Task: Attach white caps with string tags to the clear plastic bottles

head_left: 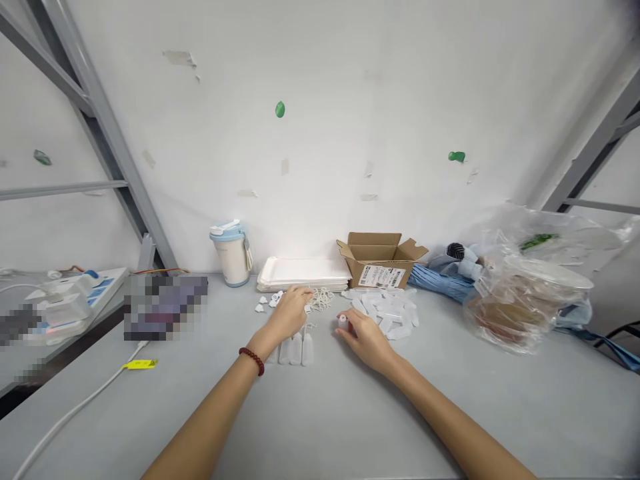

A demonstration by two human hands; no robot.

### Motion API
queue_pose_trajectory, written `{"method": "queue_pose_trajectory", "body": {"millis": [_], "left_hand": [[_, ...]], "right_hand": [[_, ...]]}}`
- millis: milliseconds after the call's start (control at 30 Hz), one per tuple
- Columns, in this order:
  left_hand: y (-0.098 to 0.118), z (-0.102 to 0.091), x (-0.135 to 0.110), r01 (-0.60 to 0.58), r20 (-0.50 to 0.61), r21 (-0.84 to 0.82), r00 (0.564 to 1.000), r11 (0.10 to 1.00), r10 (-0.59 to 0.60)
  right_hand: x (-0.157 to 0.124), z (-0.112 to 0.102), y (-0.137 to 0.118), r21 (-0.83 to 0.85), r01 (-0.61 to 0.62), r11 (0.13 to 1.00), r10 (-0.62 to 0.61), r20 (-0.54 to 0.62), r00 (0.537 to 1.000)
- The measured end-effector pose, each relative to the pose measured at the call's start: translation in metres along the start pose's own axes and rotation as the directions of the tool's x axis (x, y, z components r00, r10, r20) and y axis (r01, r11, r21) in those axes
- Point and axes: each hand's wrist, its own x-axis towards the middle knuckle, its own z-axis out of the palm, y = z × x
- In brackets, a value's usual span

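My left hand (pixel 289 312) reaches forward on the grey table, fingers curled down over a tangle of white strings (pixel 323 297) and small white caps (pixel 267 303). What its fingertips pinch is hidden. My right hand (pixel 364 337) rests to the right, closed around a small clear plastic bottle (pixel 343 322) held upright. A row of small clear bottles (pixel 296 349) lies between the two hands. A pile of the same clear bottles (pixel 387 309) lies just beyond my right hand.
Behind stand an open cardboard box (pixel 381 261), a stack of white trays (pixel 303 273) and a lidded cup (pixel 229 253). Clear plastic bags (pixel 525 293) and a blue umbrella (pixel 440 280) fill the right. A power strip (pixel 75 297) and white cable (pixel 75 410) lie left.
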Motion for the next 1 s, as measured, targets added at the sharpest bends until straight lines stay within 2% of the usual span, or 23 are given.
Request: {"method": "queue_pose_trajectory", "body": {"millis": [133, 267, 433, 733, 1000], "left_hand": [[-0.005, 0.001, 0.002, 0.041, -0.095, -0.046, 0.995, 0.998, -0.045], [-0.008, 0.006, 0.004, 0.015, -0.021, -0.071, 1.0, 0.997, -0.016], [-0.007, 0.01, 0.008, -0.029, 0.06, -0.02, 0.998, 0.999, 0.03], [-0.012, 0.01, 0.004, -0.035, 0.008, -0.054, 0.999, 0.998, 0.035], [0.001, 0.006, -0.004, -0.025, -0.038, 0.092, 0.999, 0.995, 0.029]], "right_hand": [[-0.001, 0.001, 0.0, -0.001, 0.006, 1.0, -0.006, 0.0, 1.0], [-0.001, 0.002, -0.001, 0.012, 0.021, 1.0, -0.021, 0.002, 1.0], [-0.001, 0.002, -0.004, 0.016, 0.027, 0.999, -0.027, 0.012, 1.0], [-0.001, 0.004, -0.004, 0.003, 0.02, 1.0, -0.021, 0.025, 0.999], [-0.002, 0.0, -0.008, -0.003, 0.032, 0.999, -0.032, 0.014, 0.999]]}}
